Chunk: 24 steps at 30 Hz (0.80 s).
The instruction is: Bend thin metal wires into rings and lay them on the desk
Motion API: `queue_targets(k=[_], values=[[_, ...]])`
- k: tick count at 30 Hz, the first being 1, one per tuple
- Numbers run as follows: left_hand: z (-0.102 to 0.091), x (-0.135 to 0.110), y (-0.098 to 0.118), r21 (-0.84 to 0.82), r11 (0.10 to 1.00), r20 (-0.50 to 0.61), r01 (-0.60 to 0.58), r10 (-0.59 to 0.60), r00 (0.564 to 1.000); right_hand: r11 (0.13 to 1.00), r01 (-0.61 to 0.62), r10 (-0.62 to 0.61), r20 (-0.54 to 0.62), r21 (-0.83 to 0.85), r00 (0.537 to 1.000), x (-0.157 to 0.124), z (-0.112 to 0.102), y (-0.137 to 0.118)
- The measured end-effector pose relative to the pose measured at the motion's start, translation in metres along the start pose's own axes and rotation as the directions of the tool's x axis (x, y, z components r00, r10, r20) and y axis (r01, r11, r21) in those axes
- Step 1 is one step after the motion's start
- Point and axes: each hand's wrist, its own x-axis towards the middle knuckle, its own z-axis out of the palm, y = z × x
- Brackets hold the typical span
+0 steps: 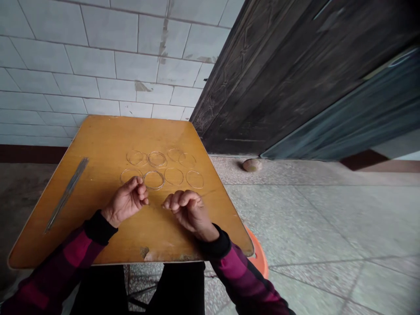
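Note:
Several thin wire rings (154,180) lie in two rows on a small orange-brown wooden table (98,135). My left hand (127,201) rests on the tabletop just below the near row, fingers curled in a pinch. My right hand (187,210) sits beside it, fingers also curled closed. A thin wire seems to run between the two hands, too fine to make out clearly. A bundle of straight wires (67,192) lies along the table's left side.
A white tiled wall (98,61) stands behind the table. A dark wooden door (295,74) rises at the right. A stone (252,165) lies on the floor by it. An orange stool edge (259,258) shows under the table's right corner.

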Motion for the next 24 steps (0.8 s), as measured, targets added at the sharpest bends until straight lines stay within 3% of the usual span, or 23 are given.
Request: queue_targets(k=[6, 11, 18, 24], values=[[0.002, -0.003, -0.012, -0.018, 0.996, 0.166, 0.083, -0.079, 0.983, 0.956, -0.173, 0.182, -0.02, 0.236, 0.983, 0.009, 0.003, 0.001], [0.003, -0.001, -0.014, -0.006, 0.997, 0.157, 0.076, -0.074, 0.985, 0.879, -0.25, 0.248, 0.058, 0.406, 0.967, 0.01, -0.002, -0.002], [0.0, 0.0, -0.015, 0.072, 0.995, 0.19, 0.066, -0.079, 0.979, 0.795, -0.471, 0.413, 0.229, 0.382, 0.882, 0.008, -0.003, 0.001], [0.0, -0.001, -0.011, 0.217, 0.973, 0.189, 0.077, -0.119, 0.975, 0.771, -0.547, 0.511, 0.195, 0.326, 0.837, 0.007, -0.006, 0.002]])
